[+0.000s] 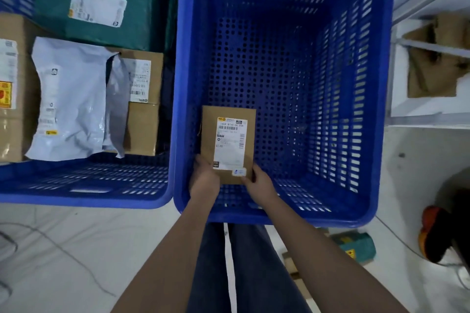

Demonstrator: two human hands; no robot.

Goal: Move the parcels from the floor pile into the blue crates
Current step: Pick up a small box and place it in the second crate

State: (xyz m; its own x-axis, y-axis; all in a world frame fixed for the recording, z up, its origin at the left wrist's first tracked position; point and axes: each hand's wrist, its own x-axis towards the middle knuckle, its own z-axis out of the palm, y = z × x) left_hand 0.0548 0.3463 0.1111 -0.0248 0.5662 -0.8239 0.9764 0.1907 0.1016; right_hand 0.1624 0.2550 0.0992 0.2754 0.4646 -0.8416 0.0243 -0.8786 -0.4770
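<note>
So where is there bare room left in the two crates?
The right blue perforated crate is bare beyond the small brown cardboard parcel held by both hands. The left blue crate is crowded; only a strip along its near wall is free.

Bare forearms, no sleeves — dark blue jeans [244,269]

I counted two blue crates [279,213]: the right one had a single brown parcel [228,143], the left one five (three cardboard boxes [145,79], one green parcel [101,0], one white poly mailer [73,99]). Two hands [203,180] showed.
</note>
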